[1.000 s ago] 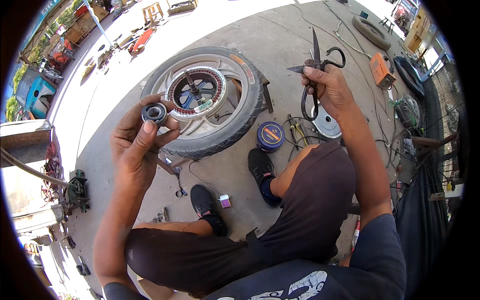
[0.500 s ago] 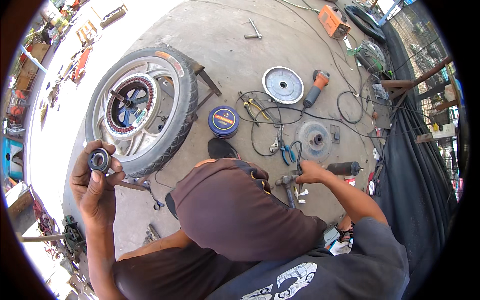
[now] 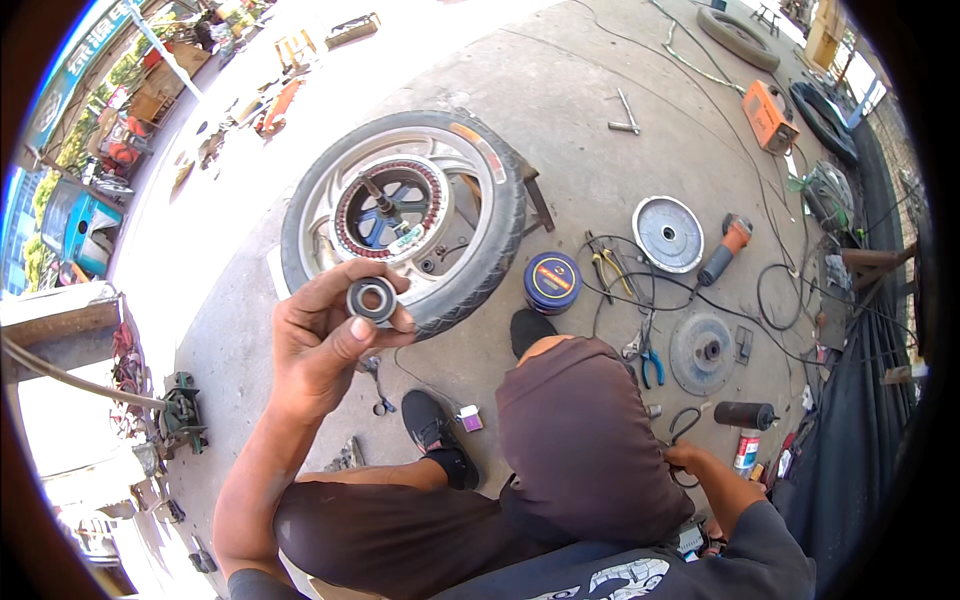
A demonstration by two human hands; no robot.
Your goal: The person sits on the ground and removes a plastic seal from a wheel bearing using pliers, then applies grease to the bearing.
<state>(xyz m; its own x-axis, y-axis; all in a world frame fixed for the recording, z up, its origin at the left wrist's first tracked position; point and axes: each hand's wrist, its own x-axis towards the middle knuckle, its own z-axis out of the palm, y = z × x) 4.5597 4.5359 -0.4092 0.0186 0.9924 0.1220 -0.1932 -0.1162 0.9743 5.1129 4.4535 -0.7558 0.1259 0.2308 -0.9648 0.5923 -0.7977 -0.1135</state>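
Setting: sunlit concrete floor of an open-air repair yard, tools and parts scattered about, the person seated low with knees drawn up.

Left grip: left hand raised in front of the wheel, thumb and fingers clamped on the rim of a bearing.

Right grip: right hand low beside the right knee, mostly hidden behind it; cannot tell whether it is closed or on what.

Bearing, place: held in the air at the left fingertips, its face turned toward the camera, in front of the tyre's lower edge.

Bearing, look: small dark ring, metallic inner race, round open bore in the centre.

Bearing, handling: likely stiff steel, dense for its size, possibly greasy and slippery; best taken by the outer rim, as now, keeping fingers off the faces.

Nearby: wheel lying flat on the floor, black tyre, silver rim, hub motor with copper windings exposed.

Farther out: round blue tin, pliers, 2 round metal covers and, angle grinder, loose black cables, orange box.
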